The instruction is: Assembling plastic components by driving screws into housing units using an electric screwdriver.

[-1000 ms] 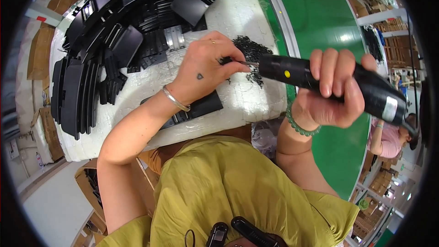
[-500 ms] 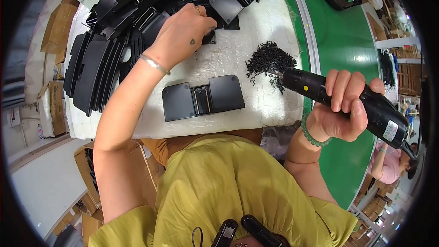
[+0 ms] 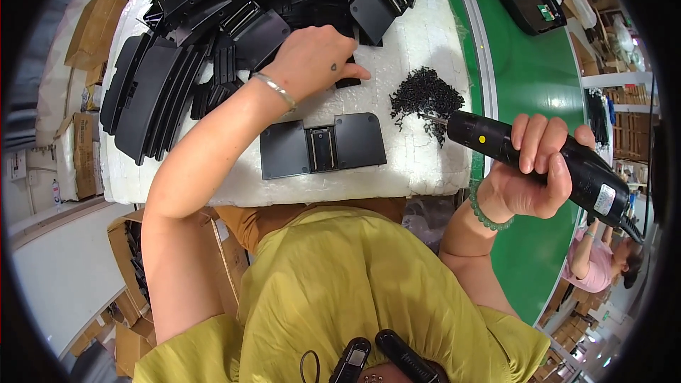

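Note:
My right hand (image 3: 533,170) grips a black electric screwdriver (image 3: 539,157) whose tip points left at a pile of small black screws (image 3: 425,93) on the white foam board (image 3: 418,163). My left hand (image 3: 312,58) rests palm down on small black plastic parts (image 3: 349,81) at the edge of the stack, fingers together; what it holds I cannot tell. A flat black plastic panel (image 3: 323,145) lies on the foam in front of me, between the two hands, touched by neither.
Many black plastic housings (image 3: 156,92) are stacked along the left and far side of the foam. A green conveyor belt (image 3: 539,71) runs on the right with a black part (image 3: 528,3) on it. Cardboard boxes (image 3: 96,28) stand at left. Another person (image 3: 596,259) sits at lower right.
My left hand left the screw pile, reached up to the stack of black parts and uncovered the flat panel. The screwdriver dropped slightly to the right of the screws.

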